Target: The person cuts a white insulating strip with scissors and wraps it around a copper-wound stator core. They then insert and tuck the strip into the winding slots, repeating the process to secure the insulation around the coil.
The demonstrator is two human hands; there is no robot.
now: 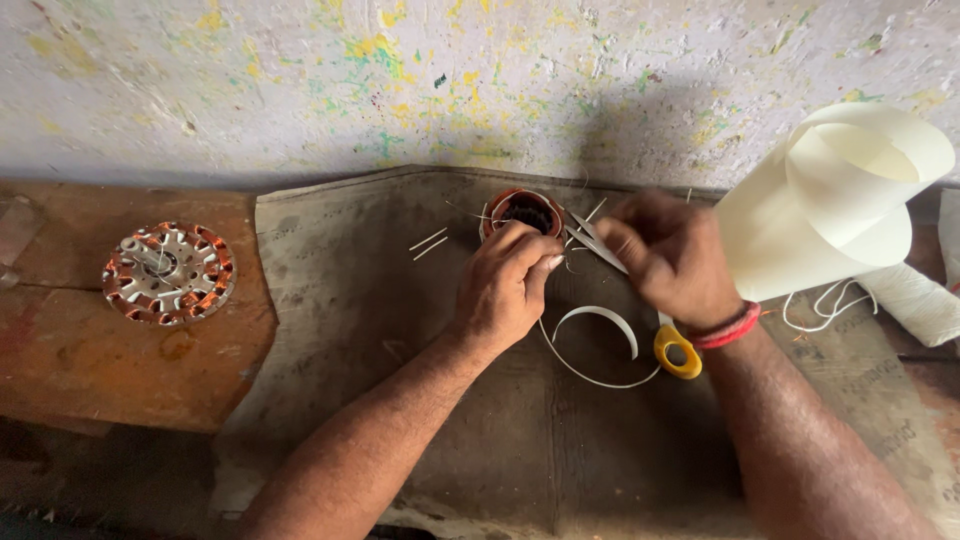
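Note:
A small round motor stator (523,212) with copper windings stands on a grey mat (360,330) near the wall. My left hand (505,285) grips its near side, fingers curled on the rim. My right hand (668,255), with a red band at the wrist, pinches a thin white strip (596,243) that points toward the stator. Yellow-handled scissors (677,350) lie under my right wrist, partly hidden. A curled white strip (600,318) rests on the mat between my hands.
A larger stator disc (168,272) with copper coils sits on a brown board (120,370) at the left. A roll of cream sheet (830,200) stands at the right, with white cord (915,300) beside it. Short white slips (428,243) lie left of the small stator. A paint-speckled wall is behind.

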